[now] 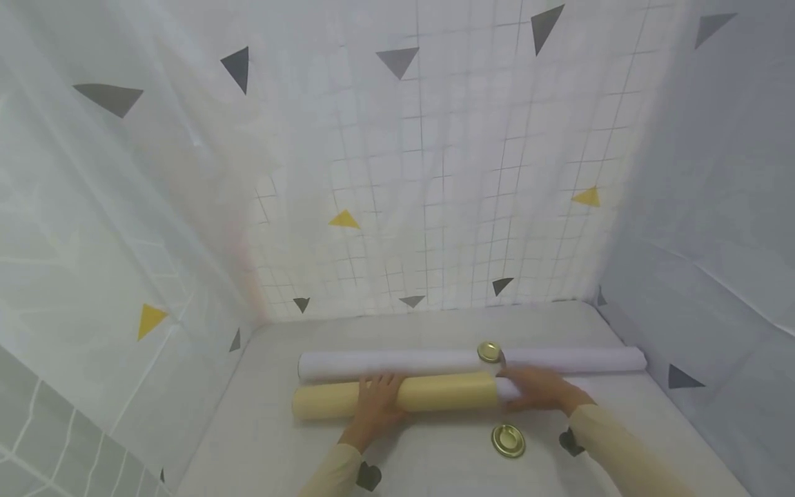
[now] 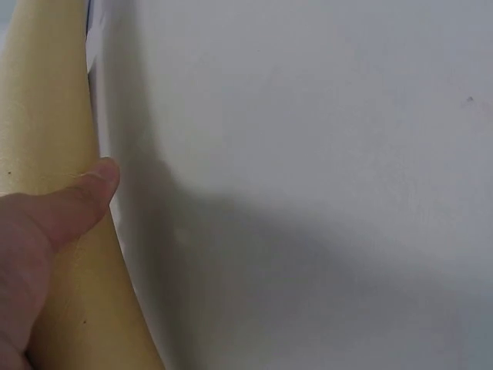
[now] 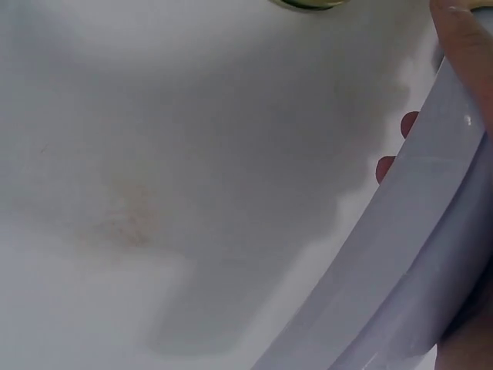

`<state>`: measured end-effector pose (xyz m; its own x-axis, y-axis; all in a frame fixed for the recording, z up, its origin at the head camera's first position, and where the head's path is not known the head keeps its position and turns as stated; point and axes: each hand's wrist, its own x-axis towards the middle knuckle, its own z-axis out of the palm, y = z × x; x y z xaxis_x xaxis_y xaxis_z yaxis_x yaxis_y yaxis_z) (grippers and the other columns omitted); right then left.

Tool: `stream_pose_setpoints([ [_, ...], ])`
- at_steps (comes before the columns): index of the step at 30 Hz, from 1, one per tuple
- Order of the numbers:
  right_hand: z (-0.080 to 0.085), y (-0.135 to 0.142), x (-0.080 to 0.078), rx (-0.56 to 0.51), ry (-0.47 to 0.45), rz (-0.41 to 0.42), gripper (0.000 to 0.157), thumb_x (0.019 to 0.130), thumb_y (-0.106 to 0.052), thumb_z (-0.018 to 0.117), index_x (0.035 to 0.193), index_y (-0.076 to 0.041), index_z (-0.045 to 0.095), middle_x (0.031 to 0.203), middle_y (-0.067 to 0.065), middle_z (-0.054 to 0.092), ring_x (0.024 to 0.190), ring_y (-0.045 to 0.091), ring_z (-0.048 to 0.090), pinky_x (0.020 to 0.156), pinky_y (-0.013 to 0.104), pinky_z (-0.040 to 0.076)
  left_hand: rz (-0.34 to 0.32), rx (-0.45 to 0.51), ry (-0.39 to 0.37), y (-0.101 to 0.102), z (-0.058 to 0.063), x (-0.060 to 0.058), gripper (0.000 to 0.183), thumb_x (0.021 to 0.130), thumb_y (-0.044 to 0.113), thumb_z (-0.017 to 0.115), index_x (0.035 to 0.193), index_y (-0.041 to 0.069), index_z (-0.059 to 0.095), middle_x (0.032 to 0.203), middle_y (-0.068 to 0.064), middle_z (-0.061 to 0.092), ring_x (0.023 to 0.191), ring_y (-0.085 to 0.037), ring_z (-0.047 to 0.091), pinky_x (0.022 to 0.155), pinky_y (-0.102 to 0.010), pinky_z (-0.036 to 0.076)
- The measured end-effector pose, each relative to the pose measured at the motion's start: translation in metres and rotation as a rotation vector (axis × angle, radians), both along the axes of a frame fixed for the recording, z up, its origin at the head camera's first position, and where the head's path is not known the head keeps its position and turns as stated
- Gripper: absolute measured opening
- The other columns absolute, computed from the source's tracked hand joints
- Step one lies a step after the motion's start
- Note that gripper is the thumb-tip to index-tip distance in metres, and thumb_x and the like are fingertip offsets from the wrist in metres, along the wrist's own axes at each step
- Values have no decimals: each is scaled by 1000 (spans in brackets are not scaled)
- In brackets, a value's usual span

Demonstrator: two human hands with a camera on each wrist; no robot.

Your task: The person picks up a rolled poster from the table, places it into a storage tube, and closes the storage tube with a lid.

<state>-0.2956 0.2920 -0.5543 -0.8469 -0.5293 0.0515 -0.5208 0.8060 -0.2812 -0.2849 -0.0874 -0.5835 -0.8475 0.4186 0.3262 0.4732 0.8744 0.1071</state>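
A yellow tube (image 1: 447,393) lies across the white surface, a white roll (image 1: 507,389) sticking out of its right end. My left hand (image 1: 379,400) grips the tube left of its middle, the thumb pressed along the near side in the left wrist view. At the tube's right end my right hand (image 1: 537,388) holds the white roll; in the right wrist view two fingertips (image 3: 385,168) show past the edge of the roll (image 3: 408,208). Behind the tube lies a longer white roll (image 1: 385,362).
One round gold lid (image 1: 489,351) is by the back roll, just beyond the tube's right end. Another gold lid (image 1: 508,440) lies on the white surface (image 1: 447,469) in front. Translucent curtains with grey and yellow triangles (image 1: 344,219) hang at the back and both sides.
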Motion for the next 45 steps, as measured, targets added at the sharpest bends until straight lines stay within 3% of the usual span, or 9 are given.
stream_pose_setpoints([
  [5, 3, -9, -1, -1, -55, -27, 69, 74, -51, 86, 126, -10, 66, 120, 8, 73, 110, 30, 69, 98, 53, 56, 2, -10, 9, 2, -1, -3, 75, 67, 41, 93, 131, 17, 61, 122, -2, 70, 114, -26, 63, 97, -50, 43],
  [12, -2, -13, -6, 25, -14, 5, 75, 71, -51, 87, 130, -10, 64, 115, 4, 74, 102, 25, 71, 89, 46, 59, 15, -26, -10, 4, 0, -2, 76, 68, 44, 92, 132, 17, 61, 123, -2, 70, 114, -24, 63, 97, -48, 44],
  [18, 5, -17, -5, -36, -83, 16, 84, 73, -52, 87, 138, -8, 56, 119, 9, 73, 105, 30, 71, 90, 49, 59, 15, -28, 47, 2, -1, 0, 75, 64, 44, 94, 128, 18, 63, 119, 0, 71, 112, -22, 63, 96, -46, 44],
  [21, 6, -15, -6, -50, -113, -51, 69, 88, -55, 73, 137, -9, 58, 116, 5, 74, 104, 26, 71, 90, 48, 58, 11, -27, 54, 1, -4, 0, 77, 63, 44, 94, 129, 19, 63, 120, 1, 71, 113, -21, 62, 97, -46, 43],
  [25, 7, -5, -9, -105, -142, -202, 55, 104, -55, 47, 136, -12, 62, 124, 6, 73, 117, 32, 68, 102, 56, 53, 15, -42, 63, 1, -4, 1, 79, 62, 49, 94, 130, 20, 63, 120, 3, 71, 112, -20, 63, 97, -47, 44],
  [28, 10, 5, -9, -149, -155, -268, 54, 107, -50, 43, 135, -9, 62, 134, 14, 69, 127, 40, 63, 109, 62, 47, 30, -56, 60, 1, -1, 0, 80, 62, 52, 93, 129, 21, 63, 119, 3, 72, 110, -20, 64, 96, -48, 45],
  [34, -1, 33, -8, -156, -139, -334, 49, 109, -43, 42, 126, -2, 63, 124, 18, 71, 117, 41, 67, 103, 61, 51, 36, -50, 48, 1, -2, -4, 81, 62, 53, 93, 130, 22, 63, 119, 3, 71, 110, -21, 64, 97, -48, 45],
  [40, -7, 50, -5, -117, -57, -474, 63, 111, -44, 27, 128, 7, 59, 123, 29, 68, 115, 50, 64, 99, 64, 51, 32, -27, 62, 0, -4, -5, 82, 61, 50, 94, 131, 21, 63, 119, 2, 71, 111, -22, 64, 95, -47, 44],
  [45, 0, 57, 0, -142, -73, -588, 68, 111, -44, 21, 129, 13, 53, 123, 36, 64, 113, 54, 62, 93, 64, 52, 32, -13, 89, 1, -6, -4, 79, 60, 47, 94, 128, 20, 64, 116, 1, 71, 108, -21, 64, 94, -47, 44],
])
